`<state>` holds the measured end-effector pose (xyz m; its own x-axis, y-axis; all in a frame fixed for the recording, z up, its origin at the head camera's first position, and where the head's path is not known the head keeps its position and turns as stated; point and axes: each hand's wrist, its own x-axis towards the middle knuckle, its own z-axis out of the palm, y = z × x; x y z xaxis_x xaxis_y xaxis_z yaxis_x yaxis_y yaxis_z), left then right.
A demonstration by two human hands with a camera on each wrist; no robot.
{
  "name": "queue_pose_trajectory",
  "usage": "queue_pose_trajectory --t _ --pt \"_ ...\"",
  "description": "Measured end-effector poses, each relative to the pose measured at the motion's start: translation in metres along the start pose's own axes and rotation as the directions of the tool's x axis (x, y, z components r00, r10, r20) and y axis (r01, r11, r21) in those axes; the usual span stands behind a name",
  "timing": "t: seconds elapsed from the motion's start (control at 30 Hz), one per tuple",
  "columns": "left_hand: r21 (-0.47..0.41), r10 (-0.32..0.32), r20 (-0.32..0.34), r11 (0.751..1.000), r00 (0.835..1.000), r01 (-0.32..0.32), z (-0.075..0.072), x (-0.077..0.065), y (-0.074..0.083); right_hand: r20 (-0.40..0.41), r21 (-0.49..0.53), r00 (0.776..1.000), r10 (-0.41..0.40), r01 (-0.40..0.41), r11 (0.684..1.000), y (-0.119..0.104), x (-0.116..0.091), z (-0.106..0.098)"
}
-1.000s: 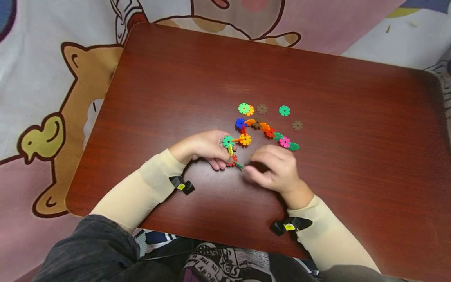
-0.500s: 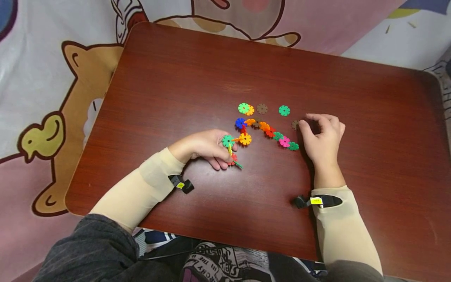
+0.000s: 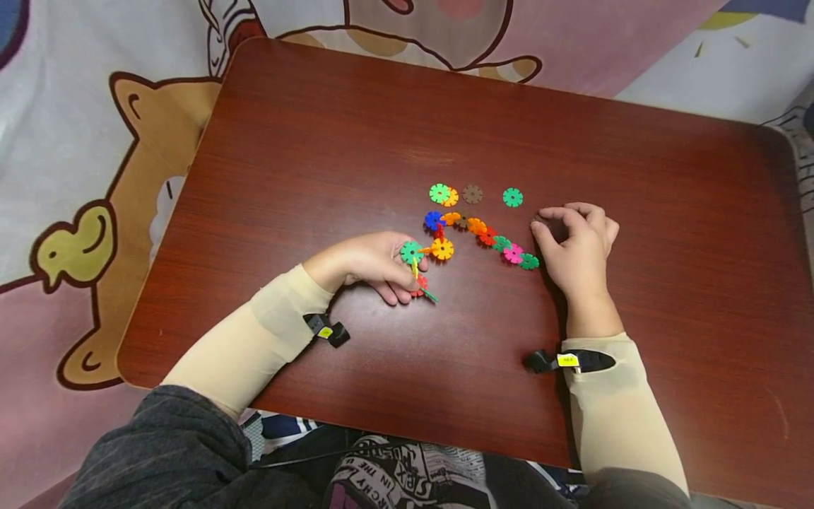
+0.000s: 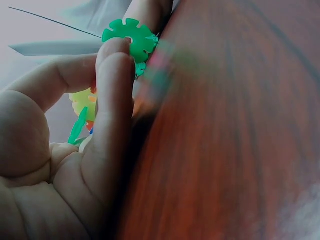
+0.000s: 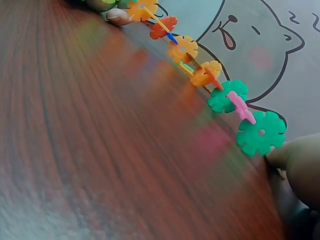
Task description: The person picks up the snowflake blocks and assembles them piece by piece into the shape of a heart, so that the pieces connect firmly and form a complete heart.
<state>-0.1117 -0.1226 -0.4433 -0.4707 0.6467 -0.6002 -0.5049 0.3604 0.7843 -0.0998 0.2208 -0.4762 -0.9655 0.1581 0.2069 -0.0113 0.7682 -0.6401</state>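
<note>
A chain of interlocked plastic snowflake discs [image 3: 442,249] in many colours runs across the table. My left hand [image 3: 381,265] grips its near left end, thumb over a red disc [image 3: 420,285]; a green disc [image 3: 411,252] stands above the thumb. The chain's far end finishes in a pink disc [image 3: 512,254] and a green disc [image 3: 529,261], left of my right hand [image 3: 581,247]. Thumb and forefinger of that hand pinch at a loose brown snowflake disc, almost wholly hidden by the fingertips. In the right wrist view the end green disc [image 5: 261,133] appears close to a finger.
Beyond the chain lie loose discs: a light green one [image 3: 439,193] overlapping an orange one [image 3: 451,197], a brown one [image 3: 472,194] and a green one [image 3: 512,197]. The brown table [image 3: 331,141] meets a cartoon-printed cloth [image 3: 152,141] at its back and left.
My right hand has moved from beside the left hand out to the right and closed its fingertips at the brown disc there. The left hand keeps its grip on the chain.
</note>
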Motion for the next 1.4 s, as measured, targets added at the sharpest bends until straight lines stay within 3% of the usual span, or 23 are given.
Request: queue_pose_trajectory --t 0.17,0.9,1.17,1.4 --pt "-0.012 -0.010 0.002 1.000 1.000 0.010 -0.001 0.001 -0.001 0.056 -0.004 0.997 0.060 -0.060 0.998 -0.002 0.000 -0.003" --pt "-0.174 -0.039 0.039 0.984 0.998 0.046 -0.010 0.001 -0.001 0.076 -0.117 0.984 0.163 -0.154 0.981 -0.010 -0.005 -0.006" --pt "-0.189 -0.021 0.045 0.982 0.999 0.029 -0.013 0.002 -0.001 0.121 -0.119 0.979 0.166 -0.152 0.981 -0.016 -0.006 -0.011" --pt "-0.195 -0.009 0.055 0.981 0.998 0.019 -0.013 0.002 -0.001 0.191 -0.239 0.975 0.113 -0.065 0.969 -0.019 -0.008 -0.024"
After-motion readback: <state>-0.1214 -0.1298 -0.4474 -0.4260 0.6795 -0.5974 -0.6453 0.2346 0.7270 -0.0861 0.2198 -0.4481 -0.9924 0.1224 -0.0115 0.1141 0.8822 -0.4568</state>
